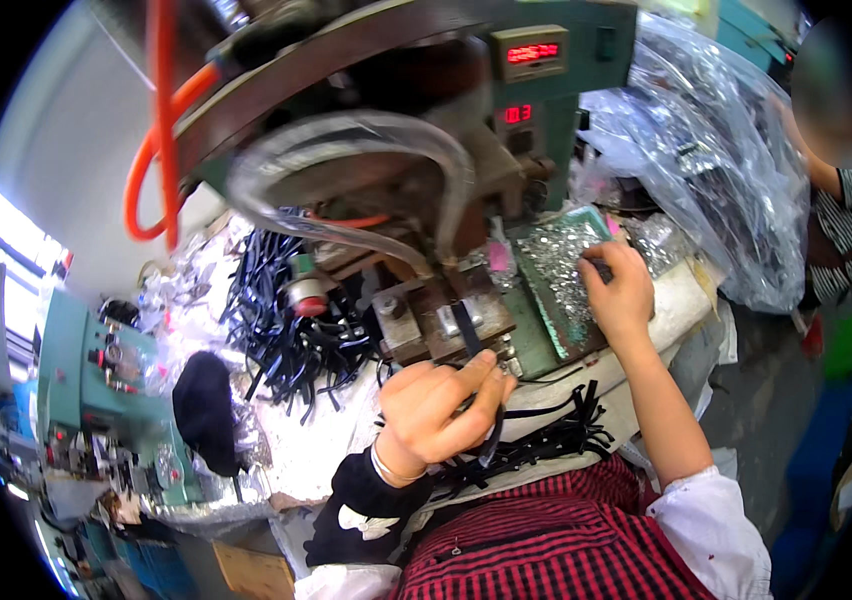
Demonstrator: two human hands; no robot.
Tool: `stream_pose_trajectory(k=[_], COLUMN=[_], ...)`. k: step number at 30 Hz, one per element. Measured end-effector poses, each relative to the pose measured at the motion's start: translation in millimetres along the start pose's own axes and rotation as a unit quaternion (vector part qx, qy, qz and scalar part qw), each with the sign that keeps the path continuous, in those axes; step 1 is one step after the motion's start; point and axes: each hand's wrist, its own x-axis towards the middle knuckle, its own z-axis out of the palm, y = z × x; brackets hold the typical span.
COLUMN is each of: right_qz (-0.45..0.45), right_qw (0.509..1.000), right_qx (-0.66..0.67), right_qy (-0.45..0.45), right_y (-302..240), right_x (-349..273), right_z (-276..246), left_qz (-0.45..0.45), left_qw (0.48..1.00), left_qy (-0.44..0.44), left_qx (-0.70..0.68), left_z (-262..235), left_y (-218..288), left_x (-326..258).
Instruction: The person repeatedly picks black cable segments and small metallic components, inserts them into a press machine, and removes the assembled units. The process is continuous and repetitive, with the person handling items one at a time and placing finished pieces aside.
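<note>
My left hand [441,405] pinches a thin black strap [468,330] that lies on the metal bed [441,320] of a green press machine [506,110]. The strap runs from under the machine's head down past my fingers. My right hand [618,290] reaches into a green tray [546,330] full of small shiny metal pieces [561,255], fingers curled on them; what they hold is too small to tell. More black straps [556,435] lie across my lap edge, in front of the bench.
A heap of black straps [281,330] lies left of the press. An orange hose [161,120] and a clear tube [346,135] hang above. Clear plastic bags [706,150] pile at the right, beside another person's striped sleeve [851,225]. A second green machine [96,380] stands far left.
</note>
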Motion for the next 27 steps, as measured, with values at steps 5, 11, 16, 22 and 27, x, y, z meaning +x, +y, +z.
stream_pose_trajectory(k=[5,11,16,22,27], right_qz=[-0.072,-0.059,-0.036,-0.027,-0.029], right_qw=[0.997,0.994,0.99,0.98,0.992], right_qx=[-0.012,0.058,0.13,0.195,0.118], right_qy=[0.006,0.069,0.052,0.022,0.042], right_y=[5.8,12.4,-12.4,-38.2,4.1], right_x=[2.7,-17.3,-17.5,-10.7,-33.0], right_z=[3.6,1.1,-8.4,10.0,-10.4], left_qz=[-0.043,-0.212,-0.332,-0.418,-0.469], left_qw=[0.999,0.969,0.881,0.805,0.827], left_qy=[-0.001,0.021,0.081,-0.118,-0.033], left_qx=[-0.015,0.122,0.329,0.405,0.31], left_z=[-5.0,-65.0,-120.7,-98.2,-79.4], left_y=[7.6,36.3,-36.0,-133.2,-134.4], left_x=[-2.0,-41.2,-46.3,-113.8,-140.6])
